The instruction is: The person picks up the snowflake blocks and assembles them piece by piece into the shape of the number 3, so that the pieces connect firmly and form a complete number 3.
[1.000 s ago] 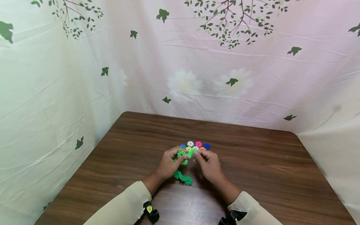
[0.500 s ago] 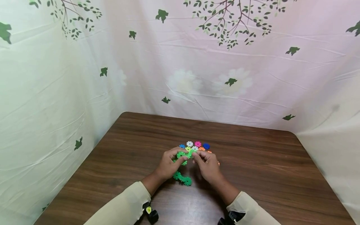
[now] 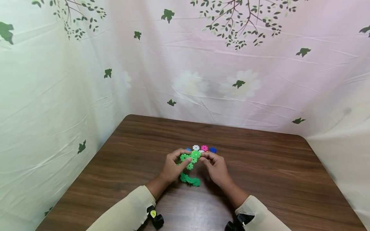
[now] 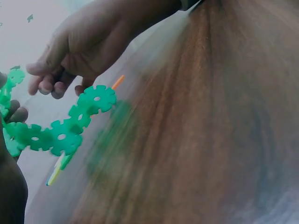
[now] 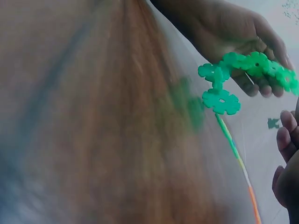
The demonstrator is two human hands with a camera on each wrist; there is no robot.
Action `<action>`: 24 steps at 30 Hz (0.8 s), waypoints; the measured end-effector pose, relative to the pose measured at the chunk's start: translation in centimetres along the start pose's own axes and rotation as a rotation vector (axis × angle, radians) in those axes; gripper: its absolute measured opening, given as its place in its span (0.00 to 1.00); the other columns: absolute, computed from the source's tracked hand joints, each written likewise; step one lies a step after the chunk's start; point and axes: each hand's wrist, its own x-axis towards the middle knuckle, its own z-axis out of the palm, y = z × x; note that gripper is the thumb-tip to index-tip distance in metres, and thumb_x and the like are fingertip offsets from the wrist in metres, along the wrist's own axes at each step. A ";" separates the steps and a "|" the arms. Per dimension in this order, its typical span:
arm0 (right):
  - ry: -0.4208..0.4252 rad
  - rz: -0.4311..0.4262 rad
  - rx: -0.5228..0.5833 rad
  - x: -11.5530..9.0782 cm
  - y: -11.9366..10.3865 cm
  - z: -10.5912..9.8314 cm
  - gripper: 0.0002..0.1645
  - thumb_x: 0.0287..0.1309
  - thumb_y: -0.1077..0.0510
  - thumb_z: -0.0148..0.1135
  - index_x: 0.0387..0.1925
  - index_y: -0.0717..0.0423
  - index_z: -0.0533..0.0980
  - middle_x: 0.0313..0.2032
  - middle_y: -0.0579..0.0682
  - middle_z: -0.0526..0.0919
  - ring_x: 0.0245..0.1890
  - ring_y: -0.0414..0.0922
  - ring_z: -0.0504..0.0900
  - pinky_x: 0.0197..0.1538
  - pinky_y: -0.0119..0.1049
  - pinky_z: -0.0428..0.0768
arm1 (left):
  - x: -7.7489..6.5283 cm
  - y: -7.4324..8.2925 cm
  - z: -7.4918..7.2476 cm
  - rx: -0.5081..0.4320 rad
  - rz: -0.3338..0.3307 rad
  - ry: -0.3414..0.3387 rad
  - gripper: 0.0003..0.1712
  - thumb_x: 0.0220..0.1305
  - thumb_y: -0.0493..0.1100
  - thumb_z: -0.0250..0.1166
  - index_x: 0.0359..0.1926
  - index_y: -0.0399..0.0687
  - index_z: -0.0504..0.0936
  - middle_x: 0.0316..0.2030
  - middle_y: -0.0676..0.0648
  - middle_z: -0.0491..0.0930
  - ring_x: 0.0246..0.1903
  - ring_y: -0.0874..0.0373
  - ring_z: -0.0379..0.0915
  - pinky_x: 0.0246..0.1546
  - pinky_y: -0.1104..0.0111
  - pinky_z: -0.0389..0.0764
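Observation:
My left hand (image 3: 171,167) pinches a chain of green notched plastic discs (image 3: 196,155) between thumb and fingers, above the table. Its darker lower end (image 3: 189,180) bends round and hangs toward me in the head view. Several discs joined edge to edge show in the left wrist view, the end disc (image 4: 97,99) hanging over the wood. In the head view my right hand (image 3: 217,170) is just right of the upper discs, fingertips right at their edge. From the right wrist, my right fingers (image 5: 284,140) look loosely bent, with nothing between them.
Loose discs lie on the brown wooden table (image 3: 260,160) behind my hands: a white disc (image 3: 196,147), a pink disc (image 3: 204,148) and a blue disc (image 3: 213,149), with others partly hidden. A printed cloth (image 3: 214,64) hangs round the table's back and sides.
The upper discs have turned to face the camera more, and the lower end of the chain has swung slightly up and right. My right fingertips have come away from the discs.

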 end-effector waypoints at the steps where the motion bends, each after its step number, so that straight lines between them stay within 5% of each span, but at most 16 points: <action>1: -0.005 0.001 0.006 0.1 0.1 -0.1 0.08 0.72 0.68 0.67 0.46 0.72 0.86 0.42 0.75 0.88 0.39 0.36 0.87 0.43 0.25 0.83 | 0.0 0.0 0.0 -0.005 -0.012 0.003 0.12 0.73 0.28 0.68 0.55 0.31 0.86 0.50 0.29 0.88 0.45 0.70 0.82 0.43 0.73 0.86; 9: -0.019 0.032 -0.038 0.4 0.6 -0.6 0.11 0.74 0.65 0.66 0.50 0.71 0.86 0.47 0.72 0.89 0.42 0.43 0.87 0.44 0.26 0.81 | 0.1 -0.2 -0.2 -0.015 0.022 0.019 0.13 0.73 0.26 0.66 0.55 0.28 0.85 0.51 0.28 0.86 0.47 0.68 0.81 0.46 0.73 0.86; 24: -0.050 0.025 -0.158 1.0 1.5 -0.5 0.10 0.69 0.66 0.72 0.50 0.63 0.87 0.40 0.55 0.90 0.40 0.41 0.84 0.44 0.29 0.82 | 0.2 -0.4 -0.3 -0.063 0.010 -0.001 0.13 0.74 0.26 0.64 0.56 0.27 0.85 0.48 0.26 0.84 0.31 0.63 0.82 0.32 0.62 0.90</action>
